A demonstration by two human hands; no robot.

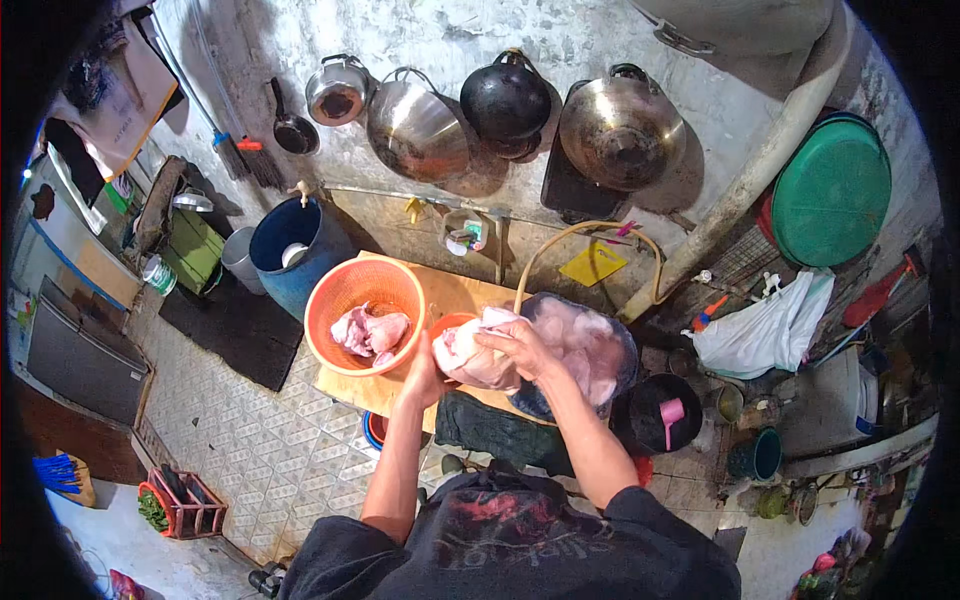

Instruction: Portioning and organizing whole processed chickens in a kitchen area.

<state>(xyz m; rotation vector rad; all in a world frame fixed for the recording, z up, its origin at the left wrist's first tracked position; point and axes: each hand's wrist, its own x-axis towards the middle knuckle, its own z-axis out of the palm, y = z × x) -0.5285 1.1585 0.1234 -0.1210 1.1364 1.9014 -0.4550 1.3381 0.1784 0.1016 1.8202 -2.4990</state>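
A pale raw whole chicken (480,358) is held between my two hands, above a small orange bowl (448,322) mostly hidden behind it. My right hand (521,349) grips it from the right, with the fingers over its upper side. Against its left side rests my left hand (422,375), close to the rim of an orange plastic colander (322,330); some of its fingers are hidden. Pieces of raw chicken (371,331) lie in the colander. On the right, a dark tub (631,360) contains water and several pale pieces of poultry, and a hose (529,270) runs down to it.
Colander, bowl and tub stand on a low wooden board (341,384). A blue barrel (281,262) is behind on the left. To the right, a black bucket (637,409) holds a pink dipper (670,416). Woks (622,135) hang on the wall; a dark mat (232,330) covers some floor tiles.
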